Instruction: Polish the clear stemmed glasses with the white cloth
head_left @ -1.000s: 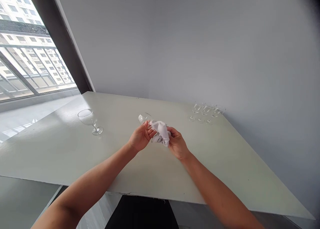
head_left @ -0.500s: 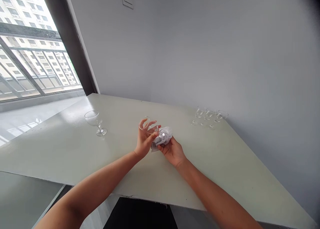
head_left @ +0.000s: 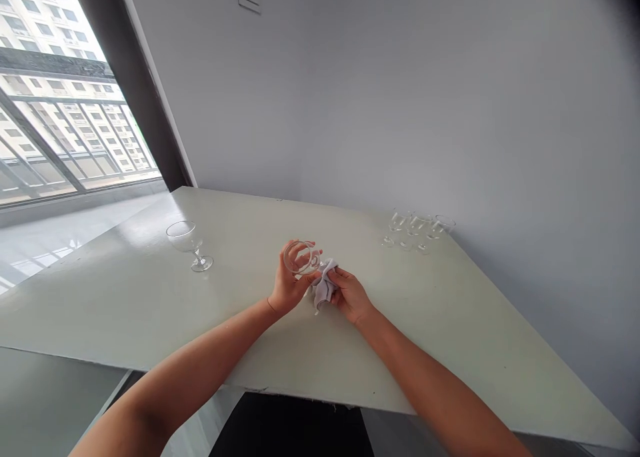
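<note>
My left hand [head_left: 289,285] is closed around the bowl of a clear stemmed glass [head_left: 301,258], holding it above the middle of the pale table [head_left: 150,297] with its rim turned toward me. Right beside it, my right hand [head_left: 350,295] grips a crumpled white cloth [head_left: 324,284] that is pressed against the lower part of the glass. The stem and foot are hidden behind the cloth and fingers.
Another clear stemmed glass [head_left: 189,244] stands upright on the table to the left. A cluster of small clear glasses [head_left: 417,228] stands at the far right by the grey wall [head_left: 400,97]. A large window [head_left: 55,110] is at the left.
My left hand turned the glass, so its rim now faces me. The cloth in my right hand has bunched tighter against the glass's lower part. The camera shifted slightly.
</note>
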